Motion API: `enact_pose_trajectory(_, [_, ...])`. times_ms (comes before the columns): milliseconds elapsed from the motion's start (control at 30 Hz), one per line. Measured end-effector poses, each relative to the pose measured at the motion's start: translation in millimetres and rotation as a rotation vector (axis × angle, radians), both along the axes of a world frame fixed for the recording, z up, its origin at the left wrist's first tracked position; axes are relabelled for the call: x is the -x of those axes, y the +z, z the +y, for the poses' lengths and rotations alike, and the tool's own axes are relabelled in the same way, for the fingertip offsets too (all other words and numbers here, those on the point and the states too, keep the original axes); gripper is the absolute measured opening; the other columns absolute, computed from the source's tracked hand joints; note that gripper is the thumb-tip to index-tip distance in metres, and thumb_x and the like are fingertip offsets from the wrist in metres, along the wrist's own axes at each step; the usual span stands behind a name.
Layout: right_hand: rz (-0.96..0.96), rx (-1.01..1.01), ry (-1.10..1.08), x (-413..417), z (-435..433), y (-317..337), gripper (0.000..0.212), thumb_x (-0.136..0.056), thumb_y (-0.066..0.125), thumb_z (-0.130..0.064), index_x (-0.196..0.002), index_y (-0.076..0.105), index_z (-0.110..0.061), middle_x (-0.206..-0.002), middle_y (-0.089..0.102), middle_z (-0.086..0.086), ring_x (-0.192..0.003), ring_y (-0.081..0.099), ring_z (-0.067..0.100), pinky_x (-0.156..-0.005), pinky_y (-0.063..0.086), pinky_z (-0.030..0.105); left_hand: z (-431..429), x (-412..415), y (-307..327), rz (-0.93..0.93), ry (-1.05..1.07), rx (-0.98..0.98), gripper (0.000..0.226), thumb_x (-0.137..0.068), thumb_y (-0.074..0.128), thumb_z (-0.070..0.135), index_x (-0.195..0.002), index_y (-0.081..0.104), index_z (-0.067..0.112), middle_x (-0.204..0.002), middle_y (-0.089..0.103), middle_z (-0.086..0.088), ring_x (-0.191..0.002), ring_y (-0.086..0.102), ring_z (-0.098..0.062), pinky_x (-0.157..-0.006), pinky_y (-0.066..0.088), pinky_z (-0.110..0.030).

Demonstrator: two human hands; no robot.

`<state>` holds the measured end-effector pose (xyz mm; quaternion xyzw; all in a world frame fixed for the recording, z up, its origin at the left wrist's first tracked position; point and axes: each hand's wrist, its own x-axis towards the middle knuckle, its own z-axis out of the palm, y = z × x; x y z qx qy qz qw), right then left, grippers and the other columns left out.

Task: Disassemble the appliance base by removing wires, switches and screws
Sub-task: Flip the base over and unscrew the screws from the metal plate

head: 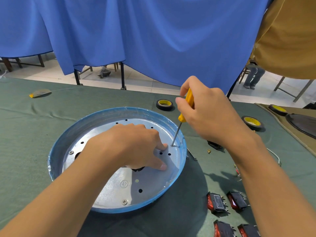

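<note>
The round appliance base (71,134), blue-rimmed with a perforated metal floor, lies on the green table cloth. My left hand (135,146) rests inside it, straight fingers pressing on the metal plate. My right hand (205,113) grips a yellow-handled screwdriver (185,110); its tip sits on a screw (172,145) at the plate's right edge, just beyond my left fingertips. Two more screws (124,202) (71,152) remain in the plate at the front and left.
Several red rocker switches (216,201) lie at the front right. Loose wires (275,156) and a small brass part (208,151) lie right of the base. Tape rolls (164,104) (252,122) sit farther back. A blue curtain hangs behind the table.
</note>
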<state>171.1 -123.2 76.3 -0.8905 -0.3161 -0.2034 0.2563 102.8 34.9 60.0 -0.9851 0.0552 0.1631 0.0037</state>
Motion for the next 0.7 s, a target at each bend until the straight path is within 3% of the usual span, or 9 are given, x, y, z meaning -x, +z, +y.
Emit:
enact_pose_trajectory(100, [0.080, 0.013, 0.033, 2.2, 0.8, 3.0, 0.010, -0.092, 0.050, -0.028, -0.096, 0.045, -0.021, -0.061, 0.050, -0.001, -0.061, 0.049, 0.022, -0.055, 0.040, 0.035, -2.6, 0.1, -0.1, -0.018, 0.015, 0.009, 0.053, -0.084, 0.043, 0.074, -0.133, 0.045, 0.054, -0.142, 0.048, 0.010, -0.127, 0.046, -0.022, -0.102, 0.040, -0.044])
enact_pose_trajectory(233, [0.022, 0.006, -0.076, 2.2, 2.4, 4.7, 0.033, -0.093, 0.049, -0.052, -0.082, 0.049, -0.020, -0.068, 0.059, 0.003, -0.070, 0.055, 0.028, -0.062, 0.047, 0.039, -9.1, -1.0, 1.0, -0.068, 0.005, -0.009, 0.046, -0.087, 0.043, 0.069, -0.117, 0.061, 0.038, -0.115, 0.060, 0.005, -0.104, 0.056, -0.024, -0.088, 0.047, -0.038])
enact_pose_trajectory(333, [0.042, -0.024, -0.042, 2.5, 3.7, 6.0, 0.019, -0.094, 0.054, -0.037, -0.083, 0.052, -0.021, -0.067, 0.055, 0.000, -0.070, 0.051, 0.025, -0.060, 0.040, 0.034, -13.0, -1.7, 2.6, -0.093, 0.000, -0.028, 0.047, -0.086, 0.046, 0.069, -0.115, 0.063, 0.036, -0.109, 0.062, 0.003, -0.095, 0.058, -0.023, -0.076, 0.044, -0.033])
enact_pose_trajectory(433, [0.111, 0.019, -0.005, 3.6, 1.7, 7.9, 0.007, -0.089, 0.053, -0.028, -0.089, 0.051, -0.021, -0.067, 0.056, -0.002, -0.067, 0.051, 0.020, -0.055, 0.037, 0.032, -13.9, -0.7, 3.8, -0.085, 0.007, -0.025, 0.049, -0.085, 0.048, 0.070, -0.118, 0.063, 0.037, -0.110, 0.063, 0.004, -0.091, 0.059, -0.020, -0.074, 0.044, -0.032])
enact_pose_trajectory(500, [0.133, 0.033, -0.019, 4.8, 1.5, 8.6, 0.011, -0.087, 0.053, -0.032, -0.088, 0.049, -0.022, -0.068, 0.056, 0.000, -0.068, 0.052, 0.022, -0.054, 0.037, 0.032, -14.2, -0.2, 3.0, -0.084, 0.008, -0.015, 0.050, -0.083, 0.051, 0.070, -0.119, 0.062, 0.037, -0.106, 0.063, 0.005, -0.085, 0.058, -0.018, -0.073, 0.046, -0.031])
enact_pose_trajectory(600, [0.071, 0.030, -0.085, 5.5, 3.4, 7.5, 0.033, -0.091, 0.051, -0.049, -0.082, 0.048, -0.017, -0.070, 0.058, 0.004, -0.072, 0.053, 0.028, -0.060, 0.045, 0.038, -14.8, -0.7, 1.3, -0.094, -0.001, -0.019, 0.053, -0.082, 0.053, 0.070, -0.123, 0.060, 0.037, -0.102, 0.059, 0.005, -0.074, 0.052, -0.014, -0.068, 0.045, -0.030])
enact_pose_trajectory(700, [0.066, -0.007, -0.079, 5.7, 4.1, 7.6, 0.023, -0.092, 0.054, -0.036, -0.082, 0.050, -0.016, -0.067, 0.054, 0.002, -0.070, 0.049, 0.024, -0.057, 0.040, 0.035, -14.6, -0.9, 1.4, -0.096, -0.001, -0.019, 0.055, -0.082, 0.053, 0.071, -0.125, 0.059, 0.037, -0.099, 0.057, 0.004, -0.070, 0.050, -0.011, -0.064, 0.043, -0.028])
